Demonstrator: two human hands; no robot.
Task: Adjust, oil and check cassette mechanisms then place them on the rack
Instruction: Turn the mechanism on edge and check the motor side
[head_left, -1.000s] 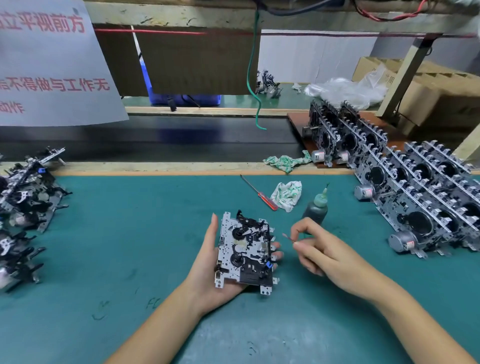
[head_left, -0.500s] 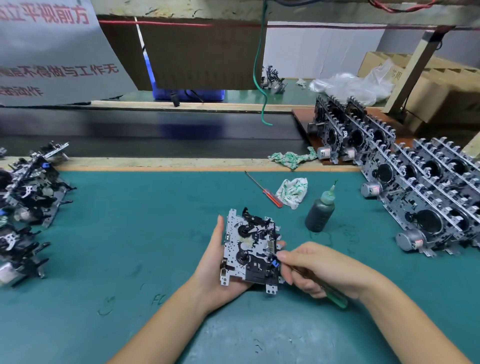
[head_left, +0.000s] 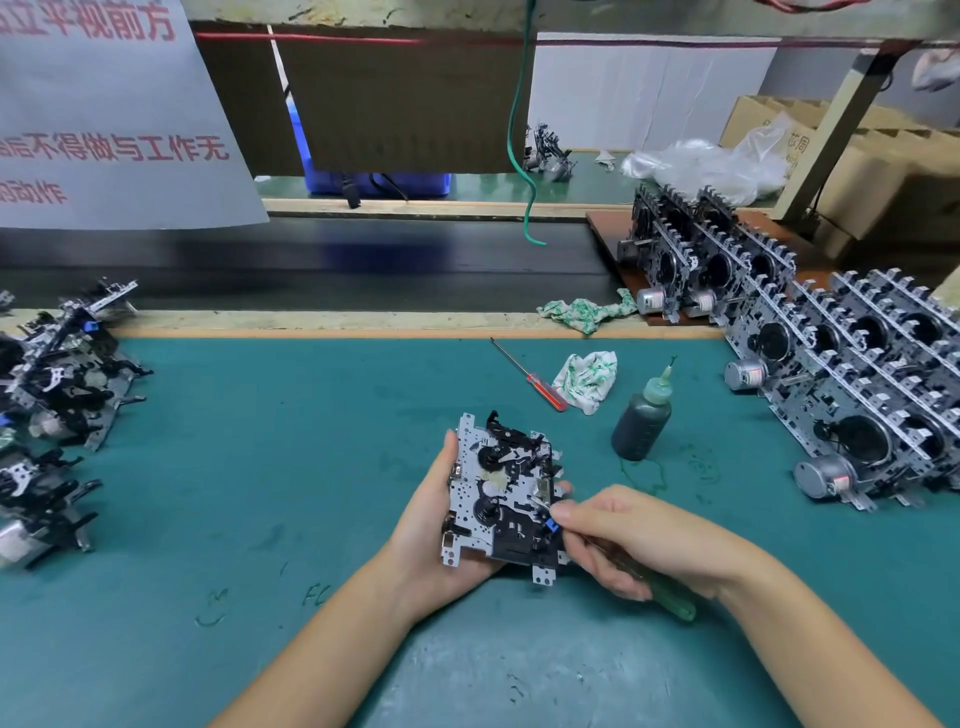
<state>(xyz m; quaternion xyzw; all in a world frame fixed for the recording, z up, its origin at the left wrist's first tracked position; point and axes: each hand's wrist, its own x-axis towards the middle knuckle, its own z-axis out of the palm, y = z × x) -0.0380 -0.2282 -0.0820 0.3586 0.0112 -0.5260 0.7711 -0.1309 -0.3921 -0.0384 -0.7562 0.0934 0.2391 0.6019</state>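
Note:
My left hand (head_left: 431, 525) cradles a cassette mechanism (head_left: 501, 493), a silver plate with black parts, face up above the green mat. My right hand (head_left: 639, 540) grips a green-handled tool (head_left: 670, 597); its thin tip touches the mechanism's right edge beside a small blue part. A dark oil bottle (head_left: 641, 421) with a green nozzle stands upright on the mat, just beyond my right hand. Finished mechanisms stand in rows on the rack (head_left: 852, 384) at the right.
A pile of loose mechanisms (head_left: 57, 384) lies at the left edge. A red-handled screwdriver (head_left: 530, 376) and a crumpled rag (head_left: 587, 379) lie behind the bottle. A second rag (head_left: 587, 312) sits on the wooden strip before the black conveyor (head_left: 311, 265). Cardboard boxes (head_left: 883, 171) stand far right.
My right hand came down from near the oil bottle to the mechanism's right edge, now holding the green-handled tool with its tip on the mechanism. The left hand stayed holding the mechanism.

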